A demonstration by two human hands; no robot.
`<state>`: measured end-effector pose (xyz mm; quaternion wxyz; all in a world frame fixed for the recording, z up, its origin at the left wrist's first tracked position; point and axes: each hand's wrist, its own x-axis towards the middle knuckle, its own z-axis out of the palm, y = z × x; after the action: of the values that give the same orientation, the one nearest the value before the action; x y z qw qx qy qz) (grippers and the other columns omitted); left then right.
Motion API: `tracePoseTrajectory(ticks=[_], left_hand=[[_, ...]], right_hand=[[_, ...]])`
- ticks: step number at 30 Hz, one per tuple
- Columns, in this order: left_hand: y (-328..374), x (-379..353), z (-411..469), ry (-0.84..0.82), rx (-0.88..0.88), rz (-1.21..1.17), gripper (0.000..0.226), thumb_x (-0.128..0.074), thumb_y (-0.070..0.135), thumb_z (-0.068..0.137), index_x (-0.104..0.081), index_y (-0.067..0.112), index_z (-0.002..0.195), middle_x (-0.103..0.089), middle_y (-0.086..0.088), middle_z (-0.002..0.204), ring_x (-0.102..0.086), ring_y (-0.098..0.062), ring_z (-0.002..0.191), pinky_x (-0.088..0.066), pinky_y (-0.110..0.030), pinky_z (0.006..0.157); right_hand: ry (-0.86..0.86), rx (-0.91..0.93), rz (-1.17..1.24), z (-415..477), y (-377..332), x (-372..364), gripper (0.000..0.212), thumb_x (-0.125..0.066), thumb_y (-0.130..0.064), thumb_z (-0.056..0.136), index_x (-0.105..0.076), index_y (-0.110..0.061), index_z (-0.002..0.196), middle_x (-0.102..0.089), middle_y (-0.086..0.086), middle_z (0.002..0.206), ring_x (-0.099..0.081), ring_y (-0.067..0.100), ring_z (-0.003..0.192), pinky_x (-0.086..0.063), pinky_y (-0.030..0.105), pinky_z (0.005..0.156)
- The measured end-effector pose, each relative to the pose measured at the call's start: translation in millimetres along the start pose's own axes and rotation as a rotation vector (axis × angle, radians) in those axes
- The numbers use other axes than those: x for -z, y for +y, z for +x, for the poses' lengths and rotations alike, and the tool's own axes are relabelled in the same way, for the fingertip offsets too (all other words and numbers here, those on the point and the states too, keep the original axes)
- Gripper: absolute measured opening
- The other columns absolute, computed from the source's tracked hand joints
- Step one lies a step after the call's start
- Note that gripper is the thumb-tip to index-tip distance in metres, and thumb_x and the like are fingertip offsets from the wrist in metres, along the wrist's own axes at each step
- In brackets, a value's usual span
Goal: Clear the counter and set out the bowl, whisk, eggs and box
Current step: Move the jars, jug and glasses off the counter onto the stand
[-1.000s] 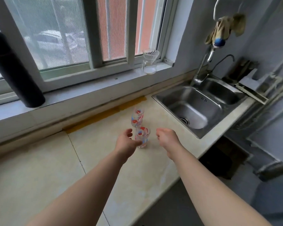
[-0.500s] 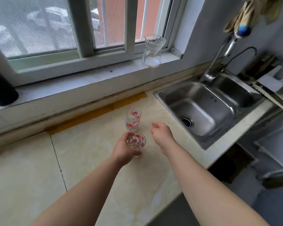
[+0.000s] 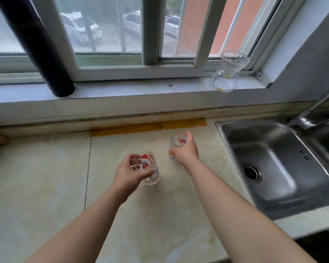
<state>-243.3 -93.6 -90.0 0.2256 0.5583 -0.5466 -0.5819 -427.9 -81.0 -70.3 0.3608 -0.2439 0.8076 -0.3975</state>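
Note:
Two clear drinking glasses with red and blue patterns are over the beige stone counter (image 3: 46, 186). My left hand (image 3: 130, 172) grips the nearer glass (image 3: 150, 168), fingers curled round its left side. My right hand (image 3: 185, 150) grips the farther glass (image 3: 178, 141) from the right, close to the sink. I cannot tell whether either glass is lifted off the counter. No bowl, whisk, eggs or box is in view.
A steel sink (image 3: 273, 158) with a faucet (image 3: 311, 118) lies to the right. On the window sill stand a tall black cylinder (image 3: 40, 48) at left and a clear glass carafe (image 3: 228, 73) at right. A yellow tape strip (image 3: 148, 127) runs along the counter's back edge.
My right hand has closed round the farther glass, which it was only near before. My left hand still holds the nearer glass. The view has swung left and up.

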Motion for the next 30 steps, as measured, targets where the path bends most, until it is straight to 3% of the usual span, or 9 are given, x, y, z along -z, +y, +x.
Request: tracePoseTrajectory(ticks=[4,8,12,15,17,20,25,28,30], left_hand=[[-1.8,13.6,-7.0,0.086,0.007,-0.046,0.057,-0.085,0.014,0.067,-0.053,0.020,0.115,-0.062,-0.003,0.113,-0.064,-0.023,0.101,-0.055,-0.043,0.089],[-2.1,27.9,-16.6,0.170,0.008,-0.101,0.060,-0.085,0.016,0.067,-0.052,0.021,0.117,-0.062,-0.003,0.115,-0.065,-0.022,0.101,-0.055,-0.043,0.090],[6.3,49.4,-28.4,0.244,-0.015,-0.172,0.062,-0.086,0.016,0.066,-0.051,0.021,0.118,-0.062,-0.004,0.116,-0.064,-0.022,0.103,-0.054,-0.042,0.090],[18.6,74.8,-40.1,0.304,-0.061,-0.235,0.061,-0.085,0.013,0.066,-0.051,0.019,0.117,-0.062,-0.006,0.117,-0.064,-0.024,0.104,-0.054,-0.043,0.091],[27.0,94.1,-48.5,0.354,-0.106,-0.273,0.061,-0.085,0.009,0.066,-0.052,0.018,0.117,-0.062,-0.007,0.117,-0.064,-0.025,0.104,-0.053,-0.044,0.092],[38.4,128.8,-62.3,0.443,-0.162,-0.312,0.062,-0.085,0.008,0.066,-0.051,0.018,0.116,-0.061,-0.006,0.116,-0.064,-0.024,0.103,-0.054,-0.041,0.089],[53.1,196.7,-87.9,0.587,-0.269,-0.355,0.057,-0.082,0.010,0.070,-0.049,0.020,0.115,-0.060,-0.004,0.114,-0.061,-0.014,0.096,-0.053,-0.034,0.085],[57.7,245.0,-101.1,0.667,-0.331,-0.391,0.058,-0.081,0.010,0.071,-0.048,0.018,0.118,-0.060,-0.002,0.110,-0.060,-0.008,0.089,-0.050,-0.024,0.076],[57.2,275.7,-104.0,0.726,-0.349,-0.405,0.060,-0.082,0.011,0.070,-0.049,0.017,0.120,-0.061,-0.002,0.111,-0.062,-0.011,0.091,-0.052,-0.026,0.079]], right_hand=[[0.070,0.023,-0.065,5.2,2.6,-5.5,0.080,-0.073,-0.005,0.076,-0.033,-0.022,0.143,-0.048,0.003,0.140,-0.054,0.024,0.117,-0.049,0.032,0.092],[0.020,0.048,-0.005,-5.9,-0.3,-9.9,0.079,-0.075,-0.005,0.072,-0.037,-0.021,0.139,-0.052,0.002,0.132,-0.057,0.022,0.109,-0.057,0.038,0.083],[-0.046,0.135,0.062,-28.8,-21.1,-16.6,0.077,-0.076,-0.006,0.071,-0.040,-0.020,0.137,-0.053,0.000,0.124,-0.053,0.018,0.107,-0.050,0.022,0.066],[-0.116,0.211,0.124,-49.0,-48.2,-27.8,0.070,-0.074,-0.003,0.073,-0.043,-0.017,0.133,-0.053,0.002,0.118,-0.054,0.017,0.094,-0.040,0.013,0.045],[-0.160,0.259,0.181,-61.4,-66.5,-39.8,0.067,-0.074,-0.002,0.073,-0.044,-0.016,0.131,-0.054,0.004,0.118,-0.055,0.017,0.092,-0.039,0.010,0.042],[-0.217,0.348,0.207,-84.8,-96.6,-63.3,0.071,-0.076,-0.005,0.073,-0.043,-0.016,0.134,-0.054,0.003,0.118,-0.056,0.016,0.099,-0.043,0.014,0.055],[-0.296,0.441,0.259,-119.2,-139.0,-111.2,0.070,-0.078,-0.007,0.071,-0.044,-0.018,0.132,-0.054,0.005,0.119,-0.058,0.019,0.102,-0.052,0.034,0.085],[-0.326,0.483,0.301,-140.2,-163.5,-146.1,0.071,-0.078,-0.006,0.072,-0.044,-0.019,0.132,-0.055,0.005,0.120,-0.058,0.019,0.103,-0.053,0.029,0.083],[-0.349,0.504,0.335,-152.7,-177.9,-168.3,0.070,-0.078,-0.005,0.072,-0.044,-0.018,0.132,-0.055,0.004,0.120,-0.059,0.018,0.103,-0.053,0.028,0.079]])
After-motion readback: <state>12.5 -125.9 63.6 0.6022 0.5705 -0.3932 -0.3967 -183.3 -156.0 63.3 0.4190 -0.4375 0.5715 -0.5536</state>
